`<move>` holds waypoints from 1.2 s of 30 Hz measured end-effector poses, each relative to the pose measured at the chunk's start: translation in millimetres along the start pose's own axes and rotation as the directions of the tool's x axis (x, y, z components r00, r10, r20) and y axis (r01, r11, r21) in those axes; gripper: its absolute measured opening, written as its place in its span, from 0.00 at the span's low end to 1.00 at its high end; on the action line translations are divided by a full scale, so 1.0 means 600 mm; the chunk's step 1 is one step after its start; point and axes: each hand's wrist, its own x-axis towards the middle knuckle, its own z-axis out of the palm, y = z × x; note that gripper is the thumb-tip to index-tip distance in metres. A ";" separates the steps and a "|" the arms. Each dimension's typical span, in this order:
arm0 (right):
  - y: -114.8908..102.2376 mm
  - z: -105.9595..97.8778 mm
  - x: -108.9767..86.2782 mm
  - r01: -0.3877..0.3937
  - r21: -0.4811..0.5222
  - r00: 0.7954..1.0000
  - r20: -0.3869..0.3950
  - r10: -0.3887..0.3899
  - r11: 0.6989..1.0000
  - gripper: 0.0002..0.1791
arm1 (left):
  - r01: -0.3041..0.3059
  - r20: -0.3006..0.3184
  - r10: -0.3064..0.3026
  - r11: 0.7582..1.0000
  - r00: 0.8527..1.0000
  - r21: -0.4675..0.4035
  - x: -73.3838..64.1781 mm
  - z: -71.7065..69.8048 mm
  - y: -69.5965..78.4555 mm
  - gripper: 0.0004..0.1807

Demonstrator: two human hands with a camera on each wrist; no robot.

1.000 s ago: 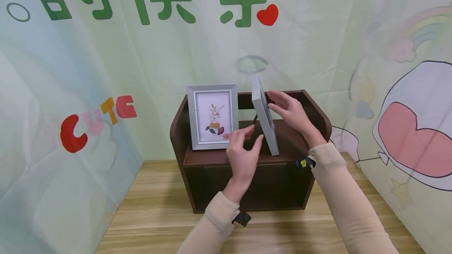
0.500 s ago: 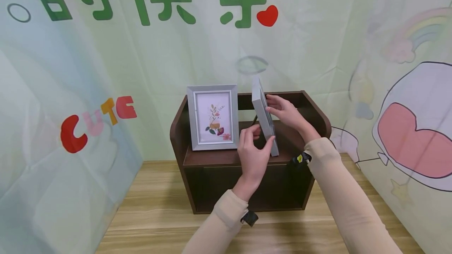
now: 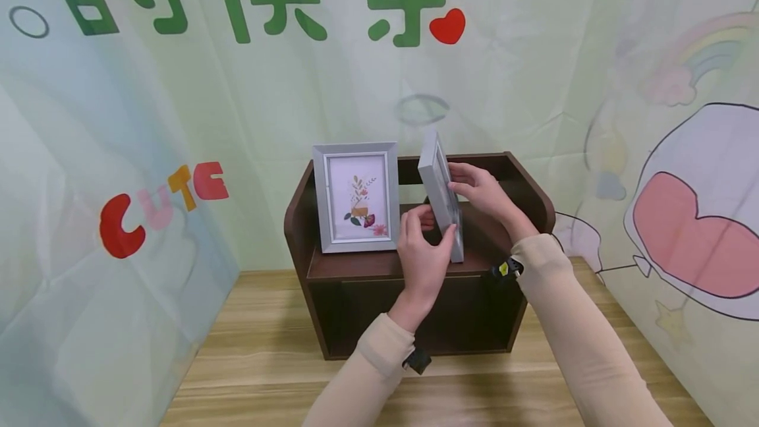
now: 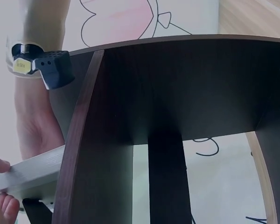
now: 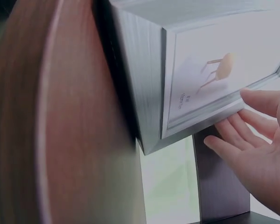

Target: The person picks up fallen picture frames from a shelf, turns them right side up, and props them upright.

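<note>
A grey picture frame [image 3: 435, 183] stands nearly edge-on on the upper shelf of a dark brown wooden rack [image 3: 350, 268]. My left hand [image 3: 423, 265] grips its near side low down, the thumb on the front and the fingers behind. From the right, my right hand [image 3: 489, 198] holds its other side, thumb on the front rim. The right wrist view shows the frame's print [image 5: 219, 70], a small orange figure on white. In the left wrist view, a dark support leg [image 4: 36, 211] juts from the frame's back.
A second grey frame [image 3: 356, 196] with a flower print faces forward on the shelf's left half. The rack's side panels [image 3: 536, 199] rise at both ends. Beneath it lies a wood-grain table [image 3: 249, 341], and printed cloth [image 3: 504, 78] hangs around.
My left hand has moved right and taken hold of the frame's lower edge. My right hand has come down slightly onto its side. The frame has turned slightly, its near edge shifting left.
</note>
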 end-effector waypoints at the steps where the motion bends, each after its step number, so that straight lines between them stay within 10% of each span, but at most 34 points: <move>1: 0.004 0.000 0.001 -0.006 -0.007 1.000 -0.011 0.006 1.000 0.28 | 0.001 -0.006 -0.001 1.000 1.000 -0.003 0.000 -0.001 -0.001 0.22; 17: 0.016 -0.001 -0.019 -0.090 -0.071 0.982 -0.175 0.077 0.993 0.30 | -0.024 -0.086 0.024 1.000 0.996 -0.005 0.003 -0.013 -0.026 0.21; 36: 0.022 0.012 -0.071 -0.082 0.000 0.893 -0.444 0.073 0.997 0.31 | 0.088 -0.029 -0.091 0.993 0.995 -0.079 0.031 -0.022 -0.044 0.18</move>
